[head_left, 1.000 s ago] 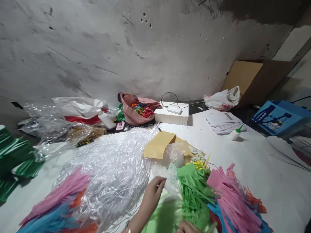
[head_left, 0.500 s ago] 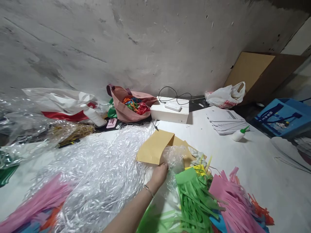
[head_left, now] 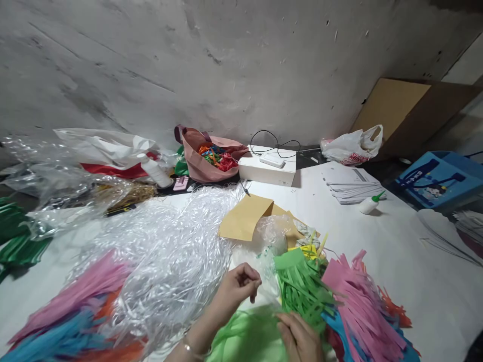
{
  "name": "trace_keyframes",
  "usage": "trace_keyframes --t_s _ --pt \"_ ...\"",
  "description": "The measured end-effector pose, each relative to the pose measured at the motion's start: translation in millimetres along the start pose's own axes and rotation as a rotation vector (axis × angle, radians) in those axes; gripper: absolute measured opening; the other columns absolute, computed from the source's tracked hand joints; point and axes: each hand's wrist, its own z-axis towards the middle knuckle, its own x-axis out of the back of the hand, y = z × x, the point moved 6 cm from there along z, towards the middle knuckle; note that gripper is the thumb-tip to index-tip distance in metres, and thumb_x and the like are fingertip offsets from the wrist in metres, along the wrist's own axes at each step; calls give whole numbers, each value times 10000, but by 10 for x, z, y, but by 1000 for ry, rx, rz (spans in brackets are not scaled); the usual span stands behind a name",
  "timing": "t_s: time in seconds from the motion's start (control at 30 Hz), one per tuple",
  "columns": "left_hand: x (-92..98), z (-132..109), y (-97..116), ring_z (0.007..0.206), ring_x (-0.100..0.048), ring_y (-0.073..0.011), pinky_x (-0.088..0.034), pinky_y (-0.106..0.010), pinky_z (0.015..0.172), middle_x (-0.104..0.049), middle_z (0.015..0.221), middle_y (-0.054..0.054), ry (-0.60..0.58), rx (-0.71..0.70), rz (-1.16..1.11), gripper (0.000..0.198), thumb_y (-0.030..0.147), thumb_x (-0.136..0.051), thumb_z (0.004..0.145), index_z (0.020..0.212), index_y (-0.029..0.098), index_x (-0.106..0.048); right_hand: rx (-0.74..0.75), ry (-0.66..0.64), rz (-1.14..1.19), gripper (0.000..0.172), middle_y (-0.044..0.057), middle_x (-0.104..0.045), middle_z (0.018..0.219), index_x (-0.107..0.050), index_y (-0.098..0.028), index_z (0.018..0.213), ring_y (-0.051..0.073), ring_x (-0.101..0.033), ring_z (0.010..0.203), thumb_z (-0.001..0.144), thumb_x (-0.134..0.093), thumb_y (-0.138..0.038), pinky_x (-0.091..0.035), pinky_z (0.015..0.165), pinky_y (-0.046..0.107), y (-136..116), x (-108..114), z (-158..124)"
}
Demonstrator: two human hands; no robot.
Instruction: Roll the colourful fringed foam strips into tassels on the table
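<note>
My left hand (head_left: 241, 284), with a bracelet at the wrist, hovers over a light green fringed tissue sheet (head_left: 249, 337). Its fingers are curled into a pinch; whatever is between them is too small or hidden to name. At the sheet's right edge, my right hand (head_left: 302, 339) is closed on the light green tissue, partly cut off by the frame's bottom. Just beyond my hands lies crumpled clear plastic (head_left: 271, 234), beside a brown paper piece (head_left: 245, 216). Darker green fringed paper (head_left: 302, 281) and pink fringed paper (head_left: 366, 306) lie to the right.
White shredded strands (head_left: 169, 251) heap on the left, near pink and blue fringes (head_left: 71, 306). A white box (head_left: 267, 171), a pink bag (head_left: 211, 161) of colored strips and a glue bottle (head_left: 369, 204) stand farther back. Stacked paper sheets (head_left: 350, 183) lie right.
My left hand has drawn back from the brown paper and clear plastic to above the light green tissue. My right hand has come into view at the bottom.
</note>
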Motion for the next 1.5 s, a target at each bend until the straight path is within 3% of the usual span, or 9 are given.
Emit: trace_keyframes --t_s 0.07,0.2,0.37,0.6,0.8,1.0,1.5 --pt "-96 -338 108 491 -532 -67 -482 -211 458 -596 748 13 -51 32 -163 304 341 -771 703 713 169 -521 64 2 28 244 37 -701 776 -650 -224 964 158 -693 703 1009 -432 -323 -545 649 199 -197 76 113" --pt "-192 -869 263 472 -514 -52 -495 -200 424 -592 737 10 -112 41 -264 350 347 -816 679 695 160 -521 210 -45 6 227 22 -643 703 -614 -202 905 153 -635 638 1007 -422 -269 -511 610 225 -683 153 196" --pt "-138 -1333 333 459 -501 -40 -511 -199 430 -578 713 18 -97 16 -303 326 335 -811 705 724 155 -540 318 -71 -40 213 22 -620 680 -586 -198 892 160 -602 620 1004 -406 -220 -478 602 258 -1140 198 -7" --pt "-133 -1859 395 429 -511 -64 -474 -197 409 -510 583 58 -84 0 -324 333 381 -811 699 743 162 -563 374 -158 -95 206 21 -575 663 -570 -192 855 160 -545 609 985 -411 -175 -416 581 276 -1533 284 -324" --pt "-111 -2178 368 433 -495 -64 -446 -190 409 -517 569 54 -63 -24 -307 328 416 -783 727 749 159 -582 391 -311 -152 219 21 -565 699 -548 -194 832 164 -538 662 987 -394 -177 -411 646 286 -1753 251 -522" --pt "-103 -2424 328 425 -487 -60 -405 -181 424 -529 542 48 -44 -13 -300 373 473 -778 717 727 152 -588 412 -408 -150 241 20 -551 711 -518 -198 809 157 -521 670 985 -355 -171 -380 618 264 -1914 219 -683" --pt "-101 -2861 150 429 -467 -60 -401 -188 405 -524 593 38 -111 7 -336 376 491 -746 745 732 154 -580 420 -668 -73 281 -22 -514 675 -501 -211 729 132 -471 652 985 -387 -217 -387 667 260 -2123 164 -926"
